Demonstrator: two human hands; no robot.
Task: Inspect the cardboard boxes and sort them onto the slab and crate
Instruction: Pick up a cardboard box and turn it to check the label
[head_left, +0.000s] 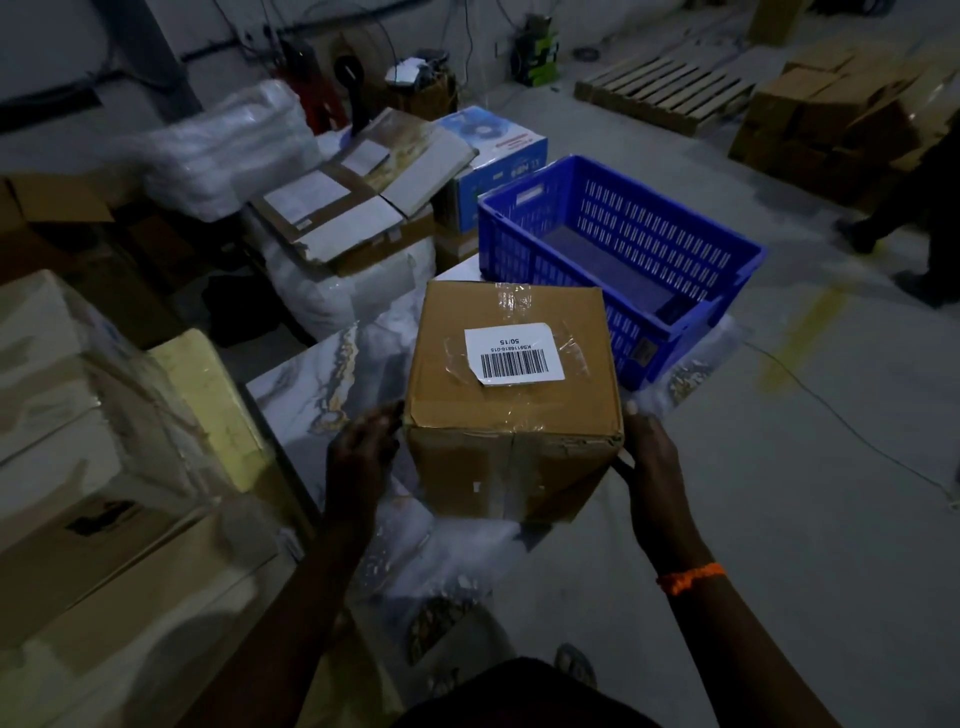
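Note:
A brown cardboard box with a white barcode label and clear tape is held between both hands over the marble-patterned slab. My left hand grips its left lower edge, fingers curled at the corner. My right hand presses against its right side, thumb up by the top corner. Just behind the box a blue slotted plastic crate stands on the far end of the slab; its inside looks bare apart from a dark floor.
Stacked cartons rise at the left. Behind the slab lie a torn-topped carton, white wrapped bundles and a blue-and-white printed box. A wooden pallet and more boxes sit far right. A person's legs stand at the right edge.

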